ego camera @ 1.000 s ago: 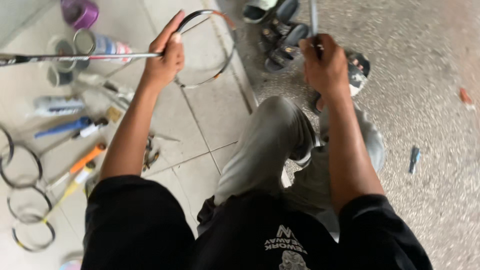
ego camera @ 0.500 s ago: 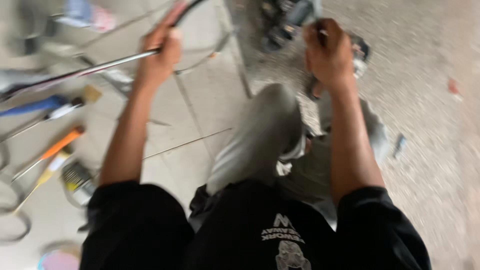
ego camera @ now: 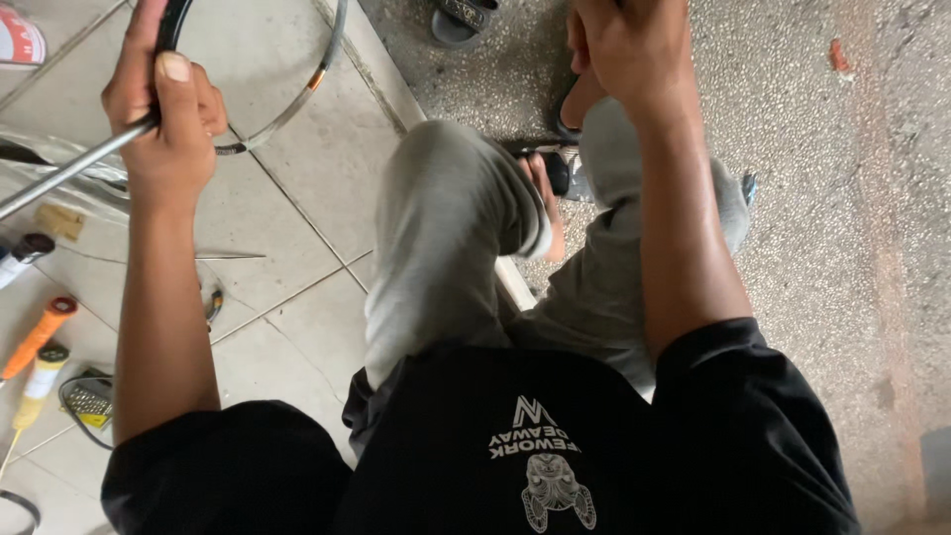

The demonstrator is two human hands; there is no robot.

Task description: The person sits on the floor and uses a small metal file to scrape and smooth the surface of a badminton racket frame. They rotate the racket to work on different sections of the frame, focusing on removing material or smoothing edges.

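Closest in, a black shirt [ego camera: 555, 446] and grey trousers [ego camera: 446, 248], knees drawn up, the person seated low over the floor; by the left elbow an orange-gripped handle [ego camera: 42, 332] and a yellow-and-white one [ego camera: 38, 381] lie on the pale tiles [ego camera: 297, 198], well apart from the hands. Further out, the left hand [ego camera: 163, 119] is wrapped shut around a racket frame [ego camera: 297, 94], thumb pressed flat along the top where the thin metal shaft [ego camera: 59, 178] meets the dark hoop; the hoop curves off above the tiles and looks unstrung. Across the knees, the right hand [ego camera: 624, 50] is clenched into a fist at the top edge; whatever its fingers grip is out of view, so I cannot tell what it holds. Beyond it, a dark sandal [ego camera: 461, 20] rests on the speckled concrete. My read: the frame is being braced and steadied, mid-handling; any further work calls for a firm left grip, no twisting of the hoop.
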